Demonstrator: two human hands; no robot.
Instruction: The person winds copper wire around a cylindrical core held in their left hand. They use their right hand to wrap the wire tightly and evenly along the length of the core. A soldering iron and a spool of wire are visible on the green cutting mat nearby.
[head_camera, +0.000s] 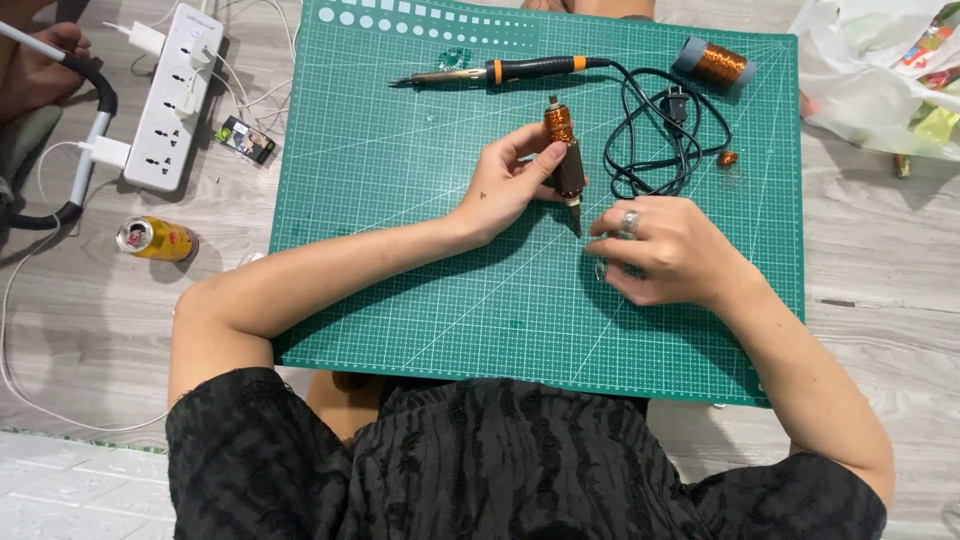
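My left hand (505, 180) grips a small motor rotor (564, 150) with copper windings and a dark brown body, holding it lengthwise over the green cutting mat (400, 260). Its shaft ends point up and down in the view. My right hand (665, 250), with a ring on one finger, rests on the mat just right of and below the rotor. Its fingers are curled, and whether they pinch something small is hidden.
A soldering iron (500, 71) with an orange-and-black handle lies at the mat's top, its black cord (650, 140) coiled to the right. A copper wire spool (714, 62) sits top right. A white power strip (175, 95), a yellow can (157, 239) and plastic bags (880, 70) lie off the mat.
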